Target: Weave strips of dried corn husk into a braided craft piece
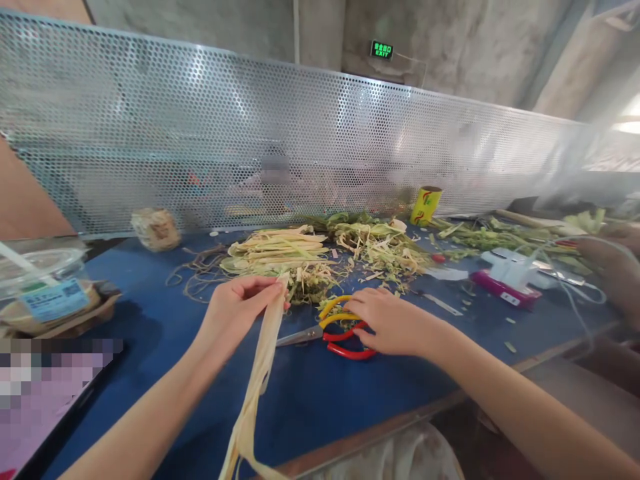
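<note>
My left hand (243,305) pinches the upper end of a long pale strip of corn husk (265,357). From there the strip hangs down past the table's front edge, split into thinner ribbons lower down. My right hand (387,320) is on the scissors (345,339), fingers curled at the yellow and red handles. The blades point left, close to the husk strip, low over the blue tabletop. Just beyond both hands lies a pile of pale husk strips (280,250), with greenish scraps (385,250) heaped to its right.
On the left are a plastic cup (47,287) and a phone or tablet (50,407). Twine (197,270), a wrapped bundle (156,229) and a yellow can (426,205) stand farther back, before a perforated metal screen (225,133). A small knife (443,305) lies right; another person's hand (613,250) is beyond.
</note>
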Available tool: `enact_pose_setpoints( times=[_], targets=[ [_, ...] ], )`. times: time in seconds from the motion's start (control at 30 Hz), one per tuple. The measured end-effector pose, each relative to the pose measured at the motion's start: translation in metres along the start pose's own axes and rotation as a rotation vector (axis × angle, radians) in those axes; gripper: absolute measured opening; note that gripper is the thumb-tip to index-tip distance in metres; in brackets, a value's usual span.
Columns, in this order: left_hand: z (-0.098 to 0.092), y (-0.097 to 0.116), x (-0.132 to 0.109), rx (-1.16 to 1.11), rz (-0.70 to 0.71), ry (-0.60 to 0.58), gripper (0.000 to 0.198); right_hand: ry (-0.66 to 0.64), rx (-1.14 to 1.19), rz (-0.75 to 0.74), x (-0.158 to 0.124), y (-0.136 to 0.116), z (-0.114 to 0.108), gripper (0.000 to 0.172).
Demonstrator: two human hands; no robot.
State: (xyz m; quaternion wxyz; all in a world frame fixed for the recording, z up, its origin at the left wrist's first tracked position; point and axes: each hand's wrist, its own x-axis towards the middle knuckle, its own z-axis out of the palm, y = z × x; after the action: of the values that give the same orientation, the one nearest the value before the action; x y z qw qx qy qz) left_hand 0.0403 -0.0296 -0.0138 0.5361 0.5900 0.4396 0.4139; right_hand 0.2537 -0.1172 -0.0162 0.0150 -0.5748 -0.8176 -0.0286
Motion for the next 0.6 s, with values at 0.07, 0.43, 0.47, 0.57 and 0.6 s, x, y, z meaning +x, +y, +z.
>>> enact_pose_setpoints(
  times=[0.07, 0.43, 0.47, 0.57, 0.6],
  targets=[
    [-0.001, -0.001, -0.001, 0.023, 0.013, -0.015, 0.03, -0.045, 0.004, -0.003, -0.002, -0.001, 0.004, 0.034],
    [-0.003, 0.0, -0.005, 0.093, 0.092, -0.033, 0.03, 0.028, -0.073, 0.131, 0.0, -0.015, -0.01, 0.025],
    [-0.003, 0.001, -0.006, 0.097, 0.101, -0.029, 0.029, 0.073, -0.072, 0.141, 0.0, -0.015, -0.012, 0.024],
    [-0.005, 0.005, -0.008, 0.119, 0.115, -0.001, 0.027, 0.177, -0.047, 0.184, -0.003, -0.012, -0.017, 0.024],
    [-0.006, 0.007, -0.009, 0.109, 0.114, 0.015, 0.026, 0.195, -0.024, 0.216, -0.004, -0.01, -0.017, 0.025]
  ],
)
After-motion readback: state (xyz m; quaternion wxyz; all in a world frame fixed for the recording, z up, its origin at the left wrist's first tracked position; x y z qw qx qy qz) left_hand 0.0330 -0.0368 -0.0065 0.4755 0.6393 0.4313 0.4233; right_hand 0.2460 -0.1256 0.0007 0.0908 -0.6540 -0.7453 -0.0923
